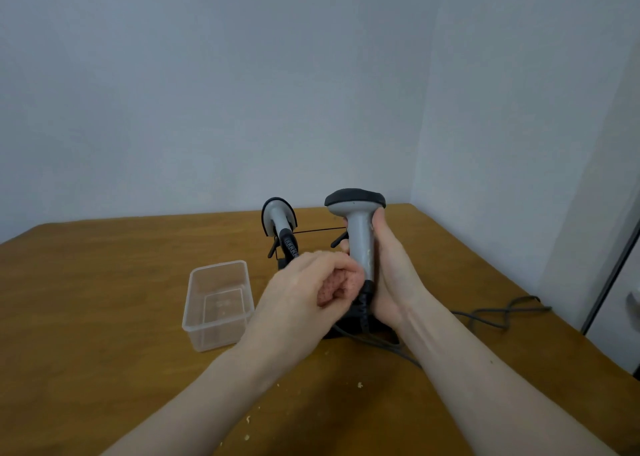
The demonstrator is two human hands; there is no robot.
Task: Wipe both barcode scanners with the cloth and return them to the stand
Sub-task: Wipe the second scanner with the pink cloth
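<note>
**Scanner wipe: one in hand, one on stand**

Scanner in hand [358, 234] held upright at centre, grey handle, black head on top, above wooden table [104, 282]. Crumb-like specks stuck on handle. Right hand [388, 268] wrapped round handle from right side, fingers curled behind it, thumb up along near face. Left hand [304, 293] clenched on pink cloth [343, 286], bunched cloth pressed against lower handle just above black cable boot. Clear plastic tub [218, 303] on table left of hands, apart from them. Second scanner [278, 218] seated on black stand [287, 248], far left of held one, head up. Grey cable [502, 313] trailing right across table. Pale crumbs [360, 384] scattered on near table.
</note>
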